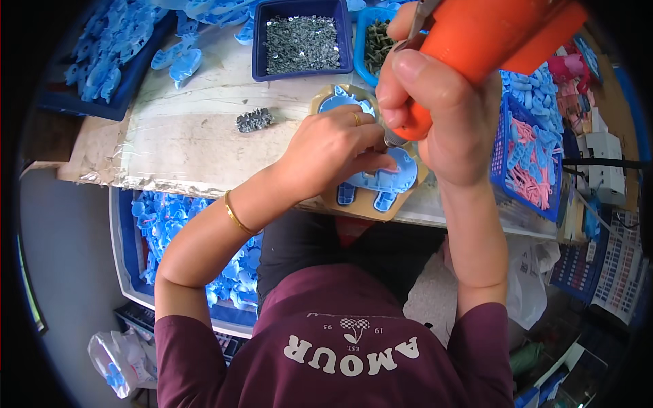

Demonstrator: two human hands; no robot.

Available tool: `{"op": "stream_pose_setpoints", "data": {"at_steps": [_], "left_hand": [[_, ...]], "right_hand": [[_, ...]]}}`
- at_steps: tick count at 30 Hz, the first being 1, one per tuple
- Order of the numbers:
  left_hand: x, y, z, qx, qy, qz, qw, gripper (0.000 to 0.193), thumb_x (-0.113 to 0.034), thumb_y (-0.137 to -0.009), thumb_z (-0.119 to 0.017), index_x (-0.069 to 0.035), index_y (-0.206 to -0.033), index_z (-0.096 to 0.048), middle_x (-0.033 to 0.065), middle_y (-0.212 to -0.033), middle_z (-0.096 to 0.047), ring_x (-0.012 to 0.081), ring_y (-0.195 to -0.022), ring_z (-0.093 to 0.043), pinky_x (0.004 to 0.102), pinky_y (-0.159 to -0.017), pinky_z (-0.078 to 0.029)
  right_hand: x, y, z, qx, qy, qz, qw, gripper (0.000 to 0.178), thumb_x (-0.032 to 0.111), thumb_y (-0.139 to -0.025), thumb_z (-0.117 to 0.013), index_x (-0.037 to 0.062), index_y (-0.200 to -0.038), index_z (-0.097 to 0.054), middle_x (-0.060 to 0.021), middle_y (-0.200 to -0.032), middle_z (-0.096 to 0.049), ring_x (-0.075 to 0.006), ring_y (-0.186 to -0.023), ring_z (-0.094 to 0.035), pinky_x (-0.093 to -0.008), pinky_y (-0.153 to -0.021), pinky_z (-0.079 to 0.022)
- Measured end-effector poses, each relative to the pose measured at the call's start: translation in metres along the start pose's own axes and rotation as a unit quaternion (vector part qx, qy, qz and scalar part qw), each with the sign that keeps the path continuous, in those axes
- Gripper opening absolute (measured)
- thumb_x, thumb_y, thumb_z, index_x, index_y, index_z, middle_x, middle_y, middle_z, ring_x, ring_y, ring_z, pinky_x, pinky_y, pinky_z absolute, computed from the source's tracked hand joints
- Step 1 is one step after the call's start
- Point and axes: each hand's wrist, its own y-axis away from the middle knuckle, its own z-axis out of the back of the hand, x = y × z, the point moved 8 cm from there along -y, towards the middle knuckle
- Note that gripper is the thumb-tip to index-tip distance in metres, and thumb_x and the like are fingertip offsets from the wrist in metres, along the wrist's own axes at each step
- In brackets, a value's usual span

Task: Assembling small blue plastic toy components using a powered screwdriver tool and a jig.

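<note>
In my right hand is an orange electric screwdriver, tilted with its tip pointing down toward a light blue plastic shell. That shell sits in a tan holding block at the table's front edge. Over the shell lies my left hand, with a ring and a gold bracelet. Its fingers are curled in close to the driver's tip and the thumb rests at the shell. The left fingertips are partly hidden, so anything pinched there does not show.
Left of the block lies a small heap of dark metal pieces. A navy tray of small metal parts stands behind, beside a blue tub. Blue-part bins flank the left; a basket of pink and blue pieces stands right.
</note>
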Motion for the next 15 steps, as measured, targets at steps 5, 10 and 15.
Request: {"op": "stream_pose_setpoints", "data": {"at_steps": [5, 10, 15], "left_hand": [[0.0035, 0.0, -0.0054, 0.006, 0.025, 0.0, 1.0, 0.026, -0.03, -0.079, -0.081, -0.008, -0.081, -0.067, 0.0062, -0.077, -0.063, 0.03, -0.08, -0.064, 0.0438, -0.067, -0.052], [0.0076, 0.0015, -0.0089, 0.012, 0.061, 0.022, 0.998, 0.025, -0.027, -0.08, -0.081, -0.006, -0.082, -0.067, 0.0106, -0.077, -0.063, 0.0323, -0.079, -0.064, 0.0443, -0.068, -0.051], [0.0013, -0.0004, -0.0119, 0.019, 0.076, -0.003, 0.997, 0.025, -0.026, -0.081, -0.081, -0.005, -0.083, -0.068, 0.0132, -0.078, -0.064, 0.0337, -0.079, -0.064, 0.0448, -0.07, -0.051]], "right_hand": [[0.0041, 0.0031, -0.0025, 0.003, 0.022, -0.002, 1.0, 0.022, 0.004, -0.091, -0.068, -0.0011, -0.11, -0.058, -0.0015, -0.074, -0.063, -0.0083, -0.059, -0.06, -0.0246, -0.056, -0.05], [0.0031, -0.0002, 0.0002, 0.014, 0.024, -0.005, 1.0, 0.022, 0.004, -0.091, -0.067, -0.0011, -0.109, -0.057, -0.0016, -0.073, -0.063, -0.0083, -0.059, -0.06, -0.0253, -0.056, -0.05], [0.0007, -0.0009, 0.0001, 0.048, -0.005, -0.004, 0.999, 0.025, 0.005, -0.09, -0.068, -0.0016, -0.111, -0.058, -0.0024, -0.072, -0.063, -0.0086, -0.058, -0.059, -0.0252, -0.056, -0.05]]}}
